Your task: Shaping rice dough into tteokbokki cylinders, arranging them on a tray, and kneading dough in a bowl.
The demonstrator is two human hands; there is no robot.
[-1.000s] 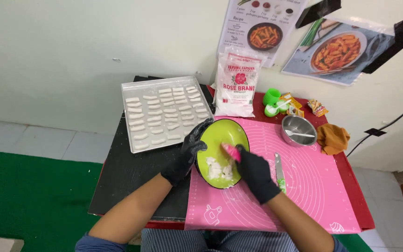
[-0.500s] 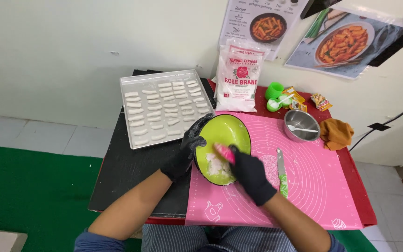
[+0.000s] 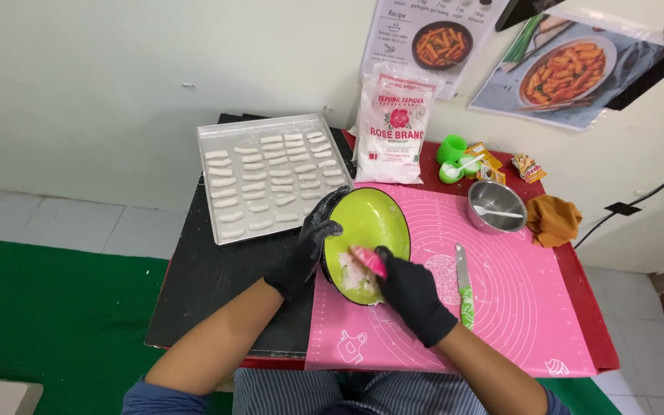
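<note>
Both our hands wear black gloves. Our left hand (image 3: 303, 250) curls around the left rim of the green bowl (image 3: 378, 219) and grips it, tilting it toward us. Our right hand (image 3: 409, 296) is closed on a pink scraper (image 3: 369, 261), its blade down in the white dough (image 3: 355, 278) at the near wall of the bowl. Compared with half a second ago, the scraper sits lower in the bowl and nearer its front rim, while the left hand keeps the same hold.

The bowl rests at the left edge of the pink mat (image 3: 516, 307), which covers the right half of the table. We count one green-handled knife (image 3: 464, 288) lying on the mat just right of our right hand, one steel bowl (image 3: 496, 206) at the mat's far right corner, and one brown cloth (image 3: 553, 219) beside it. One metal tray (image 3: 270, 177) at the table's far left corner carries five columns of short white dough sticks, close to forty; we cannot count them exactly. One white flour bag (image 3: 393, 127) leans against the wall at the far edge, with two small green cups (image 3: 452, 154) to its right.
</note>
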